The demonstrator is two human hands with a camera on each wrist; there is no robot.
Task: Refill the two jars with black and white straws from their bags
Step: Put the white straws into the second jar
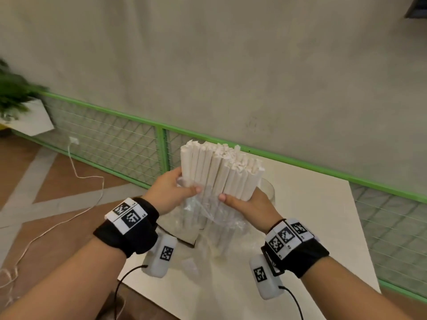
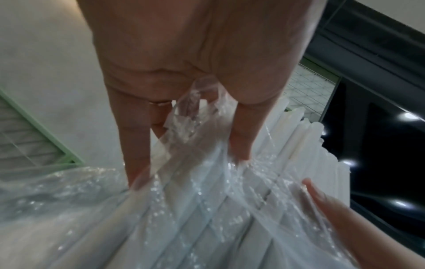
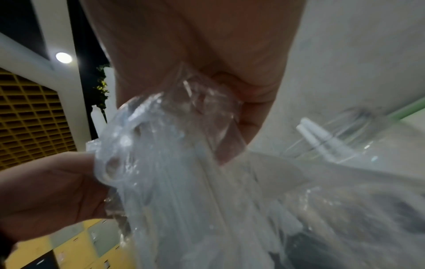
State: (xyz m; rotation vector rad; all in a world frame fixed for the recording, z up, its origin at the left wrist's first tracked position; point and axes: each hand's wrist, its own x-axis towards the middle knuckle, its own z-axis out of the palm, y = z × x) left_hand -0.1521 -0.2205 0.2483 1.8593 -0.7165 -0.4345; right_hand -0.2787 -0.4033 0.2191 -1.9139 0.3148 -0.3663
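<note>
At the centre of the head view I see my left hand [image 1: 173, 189] and right hand [image 1: 246, 205] both clasping a fat bundle of white straws [image 1: 219, 172], thumbs across its front. The clear plastic bag [image 1: 208, 218] is pulled down around the bundle's lower half; in the wrist views my fingers pinch its crumpled film. A glass jar [image 1: 269, 189] stands just behind the bundle on the white table [image 1: 312, 227], holding a couple of straws.
</note>
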